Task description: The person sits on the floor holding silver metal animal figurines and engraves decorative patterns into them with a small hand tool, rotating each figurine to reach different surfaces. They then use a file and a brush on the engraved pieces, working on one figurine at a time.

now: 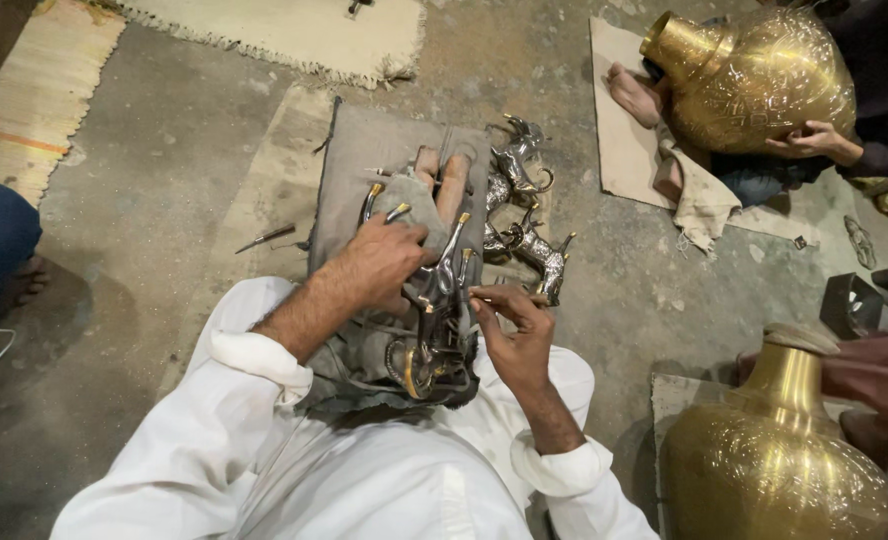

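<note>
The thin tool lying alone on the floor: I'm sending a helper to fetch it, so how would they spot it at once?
Start from the grey cloth pad in front of the person in white. Just off its left edge, on the bare concrete floor, lies the thin pointed metal tool, slanted. It lies alone and plain, unlike the ornate metal animal figures grouped at the pad's right edge.

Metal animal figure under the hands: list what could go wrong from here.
1. The left hand pins the metal figure against a grey cloth pad; if the grip slips, the piece may twist.
2. The right hand pinches a thin tool close to the left hand's fingers, which it might nick.
3. The finished figures lie right beside the work and might get knocked.
</note>
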{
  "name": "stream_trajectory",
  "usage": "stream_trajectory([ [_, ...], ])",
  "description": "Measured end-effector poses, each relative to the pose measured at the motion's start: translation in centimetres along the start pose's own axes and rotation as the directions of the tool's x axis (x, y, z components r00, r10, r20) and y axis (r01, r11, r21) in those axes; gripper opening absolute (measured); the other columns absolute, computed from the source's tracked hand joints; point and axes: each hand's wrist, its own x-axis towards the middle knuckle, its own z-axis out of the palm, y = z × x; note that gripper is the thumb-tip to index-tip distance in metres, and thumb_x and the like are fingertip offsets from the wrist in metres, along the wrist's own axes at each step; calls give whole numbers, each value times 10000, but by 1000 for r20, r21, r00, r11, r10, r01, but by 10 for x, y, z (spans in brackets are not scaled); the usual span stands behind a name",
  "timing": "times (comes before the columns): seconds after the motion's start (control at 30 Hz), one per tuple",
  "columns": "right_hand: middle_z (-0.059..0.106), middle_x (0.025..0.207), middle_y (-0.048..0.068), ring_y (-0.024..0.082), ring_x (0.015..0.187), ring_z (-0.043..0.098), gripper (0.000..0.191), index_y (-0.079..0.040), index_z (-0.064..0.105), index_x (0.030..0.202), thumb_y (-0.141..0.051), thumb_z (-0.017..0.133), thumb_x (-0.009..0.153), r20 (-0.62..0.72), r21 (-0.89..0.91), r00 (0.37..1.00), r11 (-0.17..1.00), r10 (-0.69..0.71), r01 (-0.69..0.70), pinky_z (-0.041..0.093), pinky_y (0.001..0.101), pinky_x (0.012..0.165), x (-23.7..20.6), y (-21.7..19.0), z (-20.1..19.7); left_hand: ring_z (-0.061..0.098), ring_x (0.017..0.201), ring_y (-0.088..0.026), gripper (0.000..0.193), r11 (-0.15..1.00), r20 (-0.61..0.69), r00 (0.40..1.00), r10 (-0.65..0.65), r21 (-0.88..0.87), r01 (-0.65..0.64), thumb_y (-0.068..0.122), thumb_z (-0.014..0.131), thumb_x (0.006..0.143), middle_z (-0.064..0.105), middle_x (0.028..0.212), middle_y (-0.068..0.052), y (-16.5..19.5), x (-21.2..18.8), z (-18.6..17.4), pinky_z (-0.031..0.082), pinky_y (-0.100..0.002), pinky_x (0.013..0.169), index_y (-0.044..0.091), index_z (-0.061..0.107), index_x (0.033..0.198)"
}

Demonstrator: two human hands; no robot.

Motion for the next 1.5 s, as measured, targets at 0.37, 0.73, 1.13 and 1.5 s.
stream_trajectory([
  [0.37, 786, 887, 96, 176, 737, 764, 124, -34, 773, 995, -66, 799, 878, 182, -308, 980, 942, -80, 134, 620, 288, 667, 44, -32, 11, 601, 1124, -250, 797, 998, -7, 999, -40, 49, 40, 426, 973, 487, 638, 1099, -65, 1, 1, 7, 433, -438, 925, 165, 702, 1190],
  [0.73, 764, 837, 100, 217, 663, 724, 131, -71, 785, 970, -97, 825, 848, 262, -430, 961, 880, -92, 201, 573, 335, 614, 52, -36, 9, 601, 1131, -238, 806, 997, -43, 999, -32, 63, 34, 424, 976, 487, 634, 1108, -55, 1, 3, 8, 434, -434, 916, 191, 699, 1207],
  [1.13, 768, 852, 100, 242, 681, 743, 135, -72, 780, 961, -79, 811, 830, 476, -388, 879, 894, -15, 225, 578, 349, 625, 72, -40, -8, 607, 1134, -243, 758, 999, -110, 994, -27, 33, 31, 406, 969, 472, 645, 1097, -55, 1, 5, 7, 426, -445, 901, 207, 725, 1162],
  [1.5, 792, 873, 70, 236, 735, 764, 137, -90, 776, 950, -84, 812, 818, 601, -348, 797, 875, -68, 337, 604, 353, 672, 84, -35, -16, 593, 1155, -236, 784, 997, 25, 998, -60, 49, 59, 459, 973, 513, 636, 1132, -47, 3, 6, 0, 422, -432, 951, 212, 703, 1207],
])
